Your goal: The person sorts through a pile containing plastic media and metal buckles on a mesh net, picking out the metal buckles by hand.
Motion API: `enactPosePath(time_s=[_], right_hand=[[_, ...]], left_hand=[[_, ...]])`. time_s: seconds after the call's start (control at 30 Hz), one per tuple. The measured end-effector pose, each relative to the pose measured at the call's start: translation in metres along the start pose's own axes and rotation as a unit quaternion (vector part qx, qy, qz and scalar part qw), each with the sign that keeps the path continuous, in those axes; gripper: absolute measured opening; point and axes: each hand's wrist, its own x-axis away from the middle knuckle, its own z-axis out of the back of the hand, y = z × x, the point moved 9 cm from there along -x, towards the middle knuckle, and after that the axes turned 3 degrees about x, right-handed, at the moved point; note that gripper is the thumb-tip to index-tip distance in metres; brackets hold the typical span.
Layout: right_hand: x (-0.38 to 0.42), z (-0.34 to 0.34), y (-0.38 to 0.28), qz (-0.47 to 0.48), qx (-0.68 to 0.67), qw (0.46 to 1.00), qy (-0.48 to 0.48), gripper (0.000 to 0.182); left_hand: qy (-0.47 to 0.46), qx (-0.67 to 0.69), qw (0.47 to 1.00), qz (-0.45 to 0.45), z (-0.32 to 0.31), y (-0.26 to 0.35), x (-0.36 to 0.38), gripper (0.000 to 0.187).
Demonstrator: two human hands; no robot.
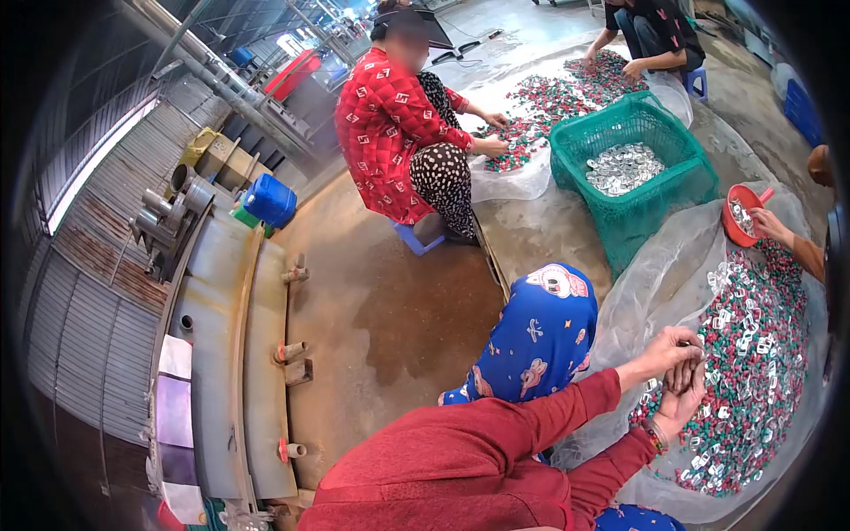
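Observation:
My left hand (670, 352) is closed, its fingertips pinched together over my other hand at the edge of the pile. Just below it, my right hand (682, 400), with a beaded bracelet at the wrist, is curled with its fingers bent inward. The two hands touch or nearly touch. Whatever lies between the fingers is too small and hidden to name. Beside and beneath them spreads a pile of small red and green pieces mixed with flat silvery metal pieces (753, 363). The pile lies on a translucent sheet (651, 310).
A green mesh-lined basket (580, 190) holds silvery pieces. At right, another person's hand (773, 228) is at a red scoop (739, 239). A person in red checks (390, 133) and one in black (660, 35) sit at a second pile (567, 93). A metal trough (212, 354) stands left.

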Motion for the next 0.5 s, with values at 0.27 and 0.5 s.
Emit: enactPosePath(time_s=[0.27,0.5], right_hand=[[0.014,-0.011,-0.013,0.075,-0.049,0.979,0.183,0.019],[0.012,-0.026,-0.024,0.062,-0.115,0.989,0.069,0.014]], left_hand=[[0.1,-0.248,0.928,-0.257,-0.023,0.071,0.027,0.008],[0.036,-0.288,0.92,-0.264,-0.042,0.082,0.022,0.01]])
